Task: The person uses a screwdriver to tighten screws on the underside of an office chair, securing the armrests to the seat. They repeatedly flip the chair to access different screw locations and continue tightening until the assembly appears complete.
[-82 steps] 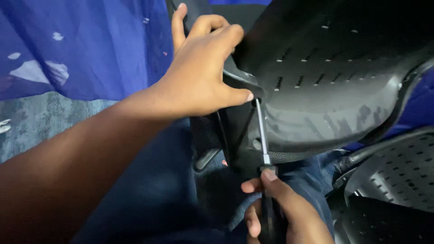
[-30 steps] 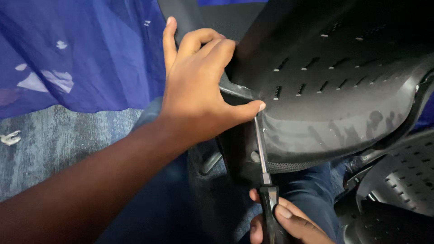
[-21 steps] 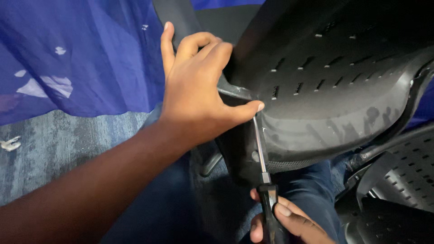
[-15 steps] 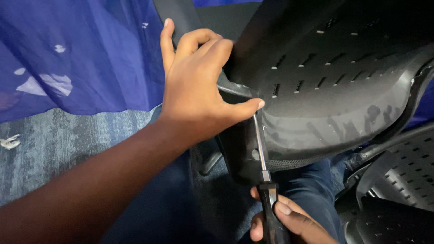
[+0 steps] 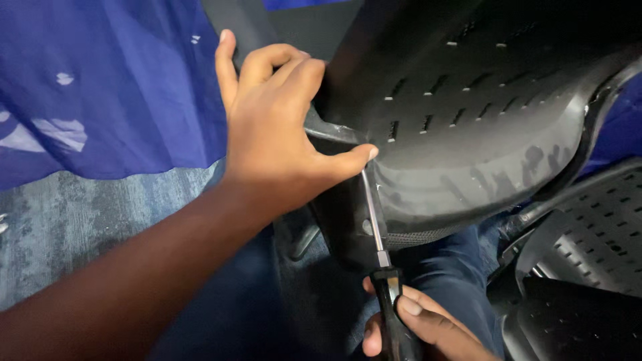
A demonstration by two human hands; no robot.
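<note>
Carpet grey, blue cloth adj.

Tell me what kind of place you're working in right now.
Probably an office or workshop floor where chairs are put together: grey carpet, a blue cloth draped alongside, and black slotted chair shell parts. The left hand steadies the shell; the right hand holds a screwdriver.

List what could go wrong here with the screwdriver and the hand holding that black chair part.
1. The left hand's thumb lies right beside the screwdriver shaft near its tip; a slip could jab it.
2. The right hand grips only the handle's lower end, so the long shaft may wobble off its seat.
3. The black chair part rests over the lap, steadied by one hand; it could shift under pressure.
</note>
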